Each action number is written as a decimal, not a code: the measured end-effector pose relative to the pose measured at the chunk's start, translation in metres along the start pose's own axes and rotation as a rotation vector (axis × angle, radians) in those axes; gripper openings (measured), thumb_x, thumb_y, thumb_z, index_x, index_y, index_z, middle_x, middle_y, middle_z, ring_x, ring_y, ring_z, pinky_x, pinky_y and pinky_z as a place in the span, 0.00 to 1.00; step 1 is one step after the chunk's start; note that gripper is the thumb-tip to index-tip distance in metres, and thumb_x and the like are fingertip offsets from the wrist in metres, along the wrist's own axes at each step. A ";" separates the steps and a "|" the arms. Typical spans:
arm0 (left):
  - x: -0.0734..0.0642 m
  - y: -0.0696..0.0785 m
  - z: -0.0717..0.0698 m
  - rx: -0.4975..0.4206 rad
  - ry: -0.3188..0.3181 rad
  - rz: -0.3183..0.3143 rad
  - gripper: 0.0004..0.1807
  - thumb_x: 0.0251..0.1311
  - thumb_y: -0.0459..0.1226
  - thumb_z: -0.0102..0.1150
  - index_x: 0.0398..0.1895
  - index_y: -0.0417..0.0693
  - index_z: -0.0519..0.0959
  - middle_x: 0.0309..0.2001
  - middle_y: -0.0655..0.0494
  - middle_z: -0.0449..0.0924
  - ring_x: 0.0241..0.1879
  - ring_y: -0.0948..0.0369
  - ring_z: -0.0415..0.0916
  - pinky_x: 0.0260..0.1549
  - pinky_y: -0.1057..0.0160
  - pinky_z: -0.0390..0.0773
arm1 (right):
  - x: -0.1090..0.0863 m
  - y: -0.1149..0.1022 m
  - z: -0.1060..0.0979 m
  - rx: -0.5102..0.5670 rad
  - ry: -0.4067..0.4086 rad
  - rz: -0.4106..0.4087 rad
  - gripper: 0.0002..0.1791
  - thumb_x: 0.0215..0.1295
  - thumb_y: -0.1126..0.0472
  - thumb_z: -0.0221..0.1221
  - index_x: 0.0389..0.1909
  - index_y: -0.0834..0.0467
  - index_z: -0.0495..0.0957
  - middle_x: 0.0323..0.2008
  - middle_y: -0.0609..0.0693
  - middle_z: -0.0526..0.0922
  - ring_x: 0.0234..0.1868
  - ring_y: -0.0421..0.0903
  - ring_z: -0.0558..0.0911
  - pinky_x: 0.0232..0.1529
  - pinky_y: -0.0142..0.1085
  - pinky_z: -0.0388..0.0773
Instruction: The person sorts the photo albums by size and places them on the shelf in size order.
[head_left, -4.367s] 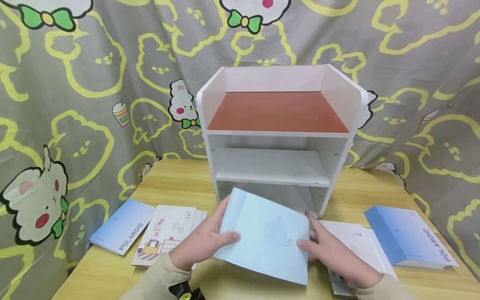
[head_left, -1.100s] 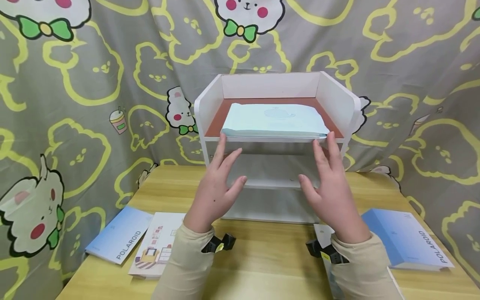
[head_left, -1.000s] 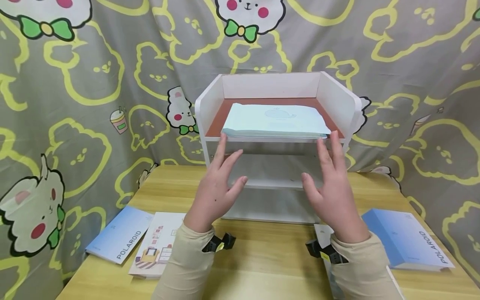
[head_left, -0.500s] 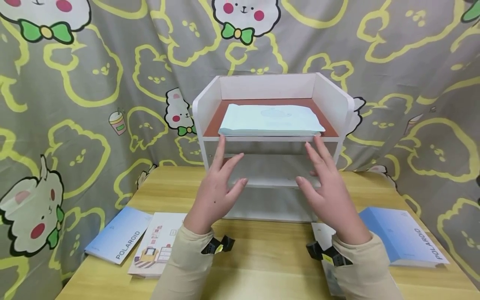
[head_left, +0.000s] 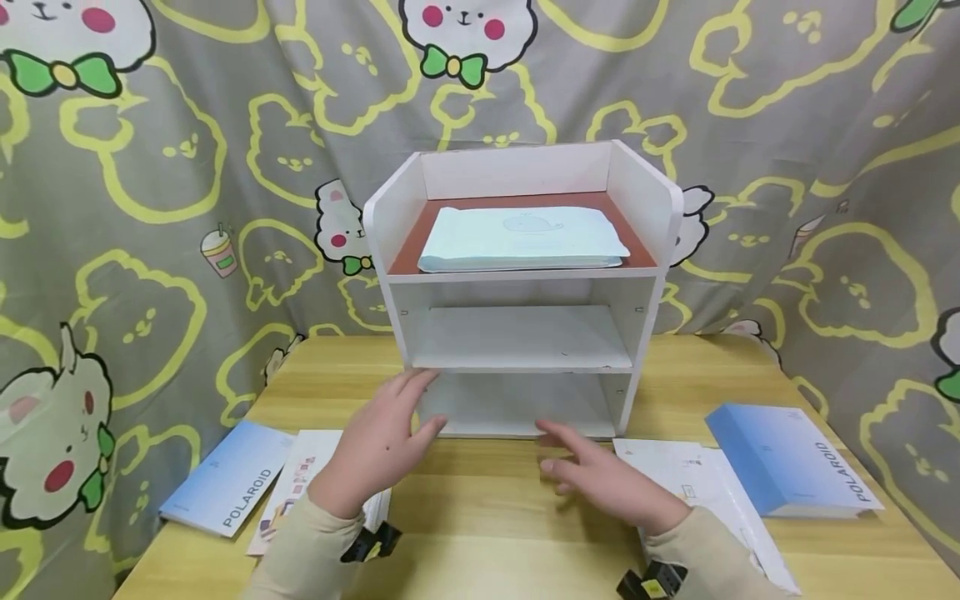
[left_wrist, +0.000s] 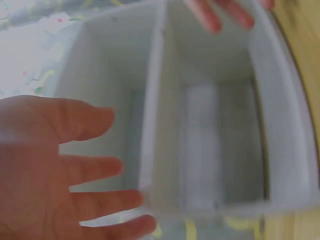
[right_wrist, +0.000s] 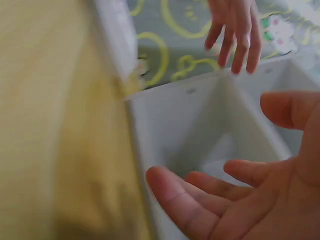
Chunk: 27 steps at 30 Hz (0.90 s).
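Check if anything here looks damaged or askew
Nothing looks spilled or broken. The pale blue packet has a front right corner poking out, and the middle shelf shows a small dark mark toward its front, right of centre, perhaps a scuff.

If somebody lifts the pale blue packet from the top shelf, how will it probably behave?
The pale blue packet may bend a little, because its edges look uneven and soft. It seems unlikely to roll or tip, since it lies flat on the reddish-brown shelf.

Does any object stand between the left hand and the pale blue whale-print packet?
Nothing loose visibly does. The left hand is lower than the packet; the white shelf unit's top board lies between their levels.
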<state>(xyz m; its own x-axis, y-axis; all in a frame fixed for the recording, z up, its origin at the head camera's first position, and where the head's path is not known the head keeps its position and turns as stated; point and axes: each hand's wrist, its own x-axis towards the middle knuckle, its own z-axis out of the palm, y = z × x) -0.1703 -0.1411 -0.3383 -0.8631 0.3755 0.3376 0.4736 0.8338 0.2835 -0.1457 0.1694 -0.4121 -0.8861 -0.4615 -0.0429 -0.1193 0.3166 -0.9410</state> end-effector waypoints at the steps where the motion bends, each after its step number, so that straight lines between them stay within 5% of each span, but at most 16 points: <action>1: -0.003 -0.006 -0.001 0.024 -0.036 -0.013 0.34 0.68 0.50 0.61 0.74 0.49 0.68 0.70 0.46 0.69 0.68 0.46 0.67 0.57 0.40 0.74 | 0.001 0.005 0.002 0.015 -0.019 0.023 0.40 0.77 0.46 0.54 0.81 0.54 0.50 0.74 0.64 0.61 0.59 0.60 0.78 0.55 0.49 0.79; 10: -0.025 -0.092 -0.011 0.150 -0.425 -0.231 0.39 0.64 0.56 0.63 0.73 0.45 0.69 0.67 0.35 0.69 0.63 0.33 0.68 0.53 0.31 0.72 | 0.007 0.025 0.006 0.025 0.014 0.035 0.38 0.78 0.51 0.54 0.78 0.66 0.52 0.68 0.71 0.68 0.63 0.62 0.76 0.54 0.46 0.80; 16: -0.043 -0.147 -0.018 0.149 -0.513 -0.363 0.51 0.53 0.61 0.71 0.73 0.40 0.67 0.66 0.24 0.65 0.59 0.27 0.68 0.49 0.30 0.72 | 0.010 0.028 0.010 -0.091 -0.004 0.011 0.36 0.78 0.49 0.53 0.77 0.65 0.56 0.66 0.67 0.72 0.63 0.58 0.77 0.54 0.43 0.79; 23: -0.046 -0.163 -0.014 0.154 -0.600 -0.422 0.64 0.42 0.66 0.75 0.75 0.36 0.61 0.59 0.29 0.75 0.55 0.35 0.75 0.47 0.35 0.75 | 0.008 0.030 0.010 -0.111 -0.028 0.013 0.34 0.79 0.48 0.51 0.76 0.65 0.59 0.67 0.65 0.72 0.61 0.55 0.78 0.57 0.47 0.77; 27: -0.043 -0.158 -0.013 0.130 -0.587 -0.408 0.50 0.44 0.62 0.76 0.63 0.40 0.71 0.45 0.40 0.81 0.42 0.46 0.78 0.38 0.44 0.77 | 0.008 0.030 0.008 -0.142 -0.023 0.004 0.33 0.79 0.49 0.51 0.75 0.65 0.60 0.66 0.63 0.73 0.61 0.55 0.78 0.59 0.50 0.76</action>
<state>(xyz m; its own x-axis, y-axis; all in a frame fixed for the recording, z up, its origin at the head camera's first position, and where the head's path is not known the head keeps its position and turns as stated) -0.2062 -0.2945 -0.3859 -0.9356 0.1486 -0.3203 0.1003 0.9816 0.1622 -0.1530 0.1686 -0.4433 -0.8764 -0.4784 -0.0554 -0.1799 0.4319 -0.8838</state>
